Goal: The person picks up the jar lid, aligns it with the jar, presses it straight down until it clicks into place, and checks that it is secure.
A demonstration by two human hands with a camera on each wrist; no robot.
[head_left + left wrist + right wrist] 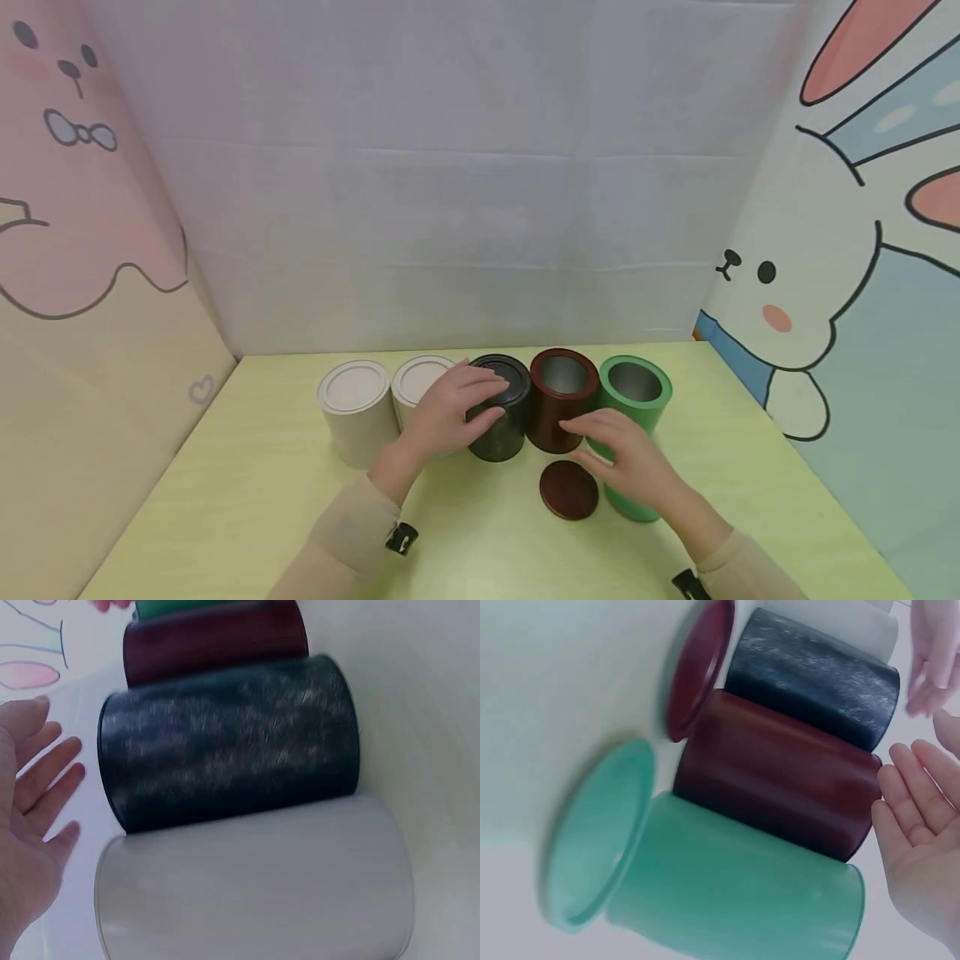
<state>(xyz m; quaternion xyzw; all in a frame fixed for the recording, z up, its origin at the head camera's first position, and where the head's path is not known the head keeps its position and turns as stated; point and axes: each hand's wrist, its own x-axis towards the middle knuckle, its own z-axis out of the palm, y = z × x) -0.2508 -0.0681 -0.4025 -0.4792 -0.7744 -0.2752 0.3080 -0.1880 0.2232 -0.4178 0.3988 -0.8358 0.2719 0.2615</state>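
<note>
Left hand [457, 404]: fingers loosely spread, thumb apart, nothing held; it hovers over the near-left edge of the black can [501, 442], and the left wrist view shows a gap between fingertips and can top. Right hand [630, 458]: fingers extended, thumb apart, nothing held, up near the tops of the dark red can [551, 425] and green can [645, 414]; can't tell if a fingertip touches a rim. Black can is mid-row with its black lid [513, 375] on; dark red and green cans stand to its right, both uncovered. Dark red lid [569, 490] lies flat on the bench [262, 467] in front of its can; green lid [632, 506] is in front of the green can, partly hidden by the right hand. Inner white can [405, 410] and outer white can [360, 433] are to the left, tops covered. My read: step in hand is getting at the black lid. Bring the right hand across to brace the black can low, pinch the lid rim with the left, lift straight up. Row is tight, so a sideways pull could knock neighbours. Keep the right wrist clear of the uncovered rims.
</note>
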